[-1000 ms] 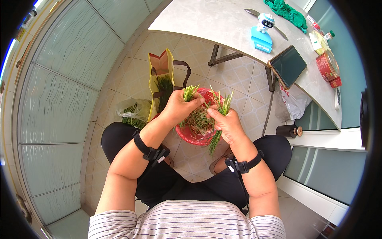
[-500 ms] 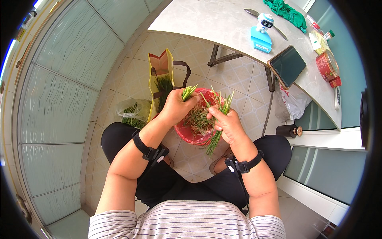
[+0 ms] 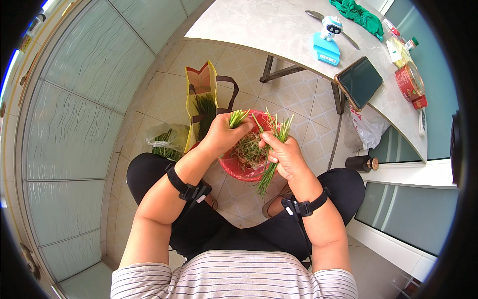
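My left hand (image 3: 222,133) is closed round a bundle of chives (image 3: 238,117), their pale cut-looking ends poking out past the thumb. Facing it, my right hand (image 3: 285,155) grips a looser bunch of chives (image 3: 266,180), with uneven ends on top and green leaves hanging down below the fist. Both hands hover over a red bucket (image 3: 230,168) lined with thin plastic. Inside the bucket lies a heap of dry, straw-like trimmings (image 3: 249,148).
Left of the bucket stand a yellow shopping bag (image 3: 190,107) with greens and a clear plastic bag (image 3: 158,133) of greens. A table (image 3: 279,30) at the right bears a tablet-like device (image 3: 359,82), a toy robot stand (image 3: 326,50) and a knife (image 3: 351,42). A dark bottle (image 3: 359,164) lies below.
My left hand has shifted very slightly toward the right hand with its chives. The right hand stays nearly in place.
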Motion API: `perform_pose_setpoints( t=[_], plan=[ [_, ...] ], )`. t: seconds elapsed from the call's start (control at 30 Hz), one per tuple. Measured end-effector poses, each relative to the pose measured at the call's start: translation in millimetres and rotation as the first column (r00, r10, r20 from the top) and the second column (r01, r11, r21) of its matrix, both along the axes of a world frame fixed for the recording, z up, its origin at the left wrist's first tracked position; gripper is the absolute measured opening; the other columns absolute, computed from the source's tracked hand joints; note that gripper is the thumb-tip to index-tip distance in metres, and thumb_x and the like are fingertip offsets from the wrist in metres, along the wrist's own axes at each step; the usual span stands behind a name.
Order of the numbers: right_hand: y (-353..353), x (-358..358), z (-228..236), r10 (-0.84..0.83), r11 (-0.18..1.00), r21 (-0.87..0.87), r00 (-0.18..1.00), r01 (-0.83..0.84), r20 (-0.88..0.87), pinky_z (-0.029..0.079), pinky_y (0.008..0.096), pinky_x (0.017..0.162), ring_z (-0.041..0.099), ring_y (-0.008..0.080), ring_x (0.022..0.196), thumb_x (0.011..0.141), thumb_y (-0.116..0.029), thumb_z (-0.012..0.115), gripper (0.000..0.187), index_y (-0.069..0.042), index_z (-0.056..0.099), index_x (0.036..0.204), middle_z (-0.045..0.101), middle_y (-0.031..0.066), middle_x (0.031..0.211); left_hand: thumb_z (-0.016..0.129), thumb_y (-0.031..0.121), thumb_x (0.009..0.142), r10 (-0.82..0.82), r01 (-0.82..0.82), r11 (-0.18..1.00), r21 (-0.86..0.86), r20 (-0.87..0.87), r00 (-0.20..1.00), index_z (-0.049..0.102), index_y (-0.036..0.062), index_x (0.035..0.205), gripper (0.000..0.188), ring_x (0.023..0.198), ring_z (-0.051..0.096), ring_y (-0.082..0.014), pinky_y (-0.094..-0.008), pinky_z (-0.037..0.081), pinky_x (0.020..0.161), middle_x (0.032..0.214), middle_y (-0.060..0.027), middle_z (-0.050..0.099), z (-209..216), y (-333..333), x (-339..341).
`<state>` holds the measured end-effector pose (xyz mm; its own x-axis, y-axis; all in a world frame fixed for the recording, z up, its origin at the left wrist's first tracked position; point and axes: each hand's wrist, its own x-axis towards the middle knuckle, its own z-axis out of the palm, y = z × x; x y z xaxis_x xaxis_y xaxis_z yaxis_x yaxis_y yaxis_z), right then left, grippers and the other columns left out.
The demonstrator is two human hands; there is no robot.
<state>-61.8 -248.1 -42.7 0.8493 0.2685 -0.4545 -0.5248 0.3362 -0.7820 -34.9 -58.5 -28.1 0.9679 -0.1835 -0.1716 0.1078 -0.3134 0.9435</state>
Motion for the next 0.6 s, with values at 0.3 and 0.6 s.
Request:
perform_pose_setpoints(
  t=[0.3,0.6],
  plan=[
    [5.6,-1.2,3.1,0.033,0.999,0.027,0.999,-0.034,0.030,0.031,0.0185,0.046,0.040,0.0034,0.050,0.085,-0.021,0.068,0.018,-0.008,0.060,0.094,0.062,0.0042,0.078,0.061,0.014,0.090,-0.031,0.003,0.957,-0.289,-0.089,0.996,0.063,0.0004,0.090,0.013,0.062,0.046,-0.0039,-0.0218,0.038,0.054,0.071,0.0047,0.055,5.5,-5.1,-3.1],
    [4.3,0.4,4.1,0.034,0.998,0.046,0.999,-0.033,-0.033,0.029,0.0177,0.044,0.038,0.0030,0.048,0.087,-0.021,0.066,0.016,-0.008,0.059,0.093,0.059,0.0011,0.075,0.057,0.013,0.092,-0.084,0.064,0.962,-0.264,-0.065,0.994,0.062,-0.0015,0.092,0.016,0.072,0.051,-0.0055,-0.0244,0.044,0.066,0.077,0.0039,0.058,12.9,-5.0,-3.2]
  ],
)
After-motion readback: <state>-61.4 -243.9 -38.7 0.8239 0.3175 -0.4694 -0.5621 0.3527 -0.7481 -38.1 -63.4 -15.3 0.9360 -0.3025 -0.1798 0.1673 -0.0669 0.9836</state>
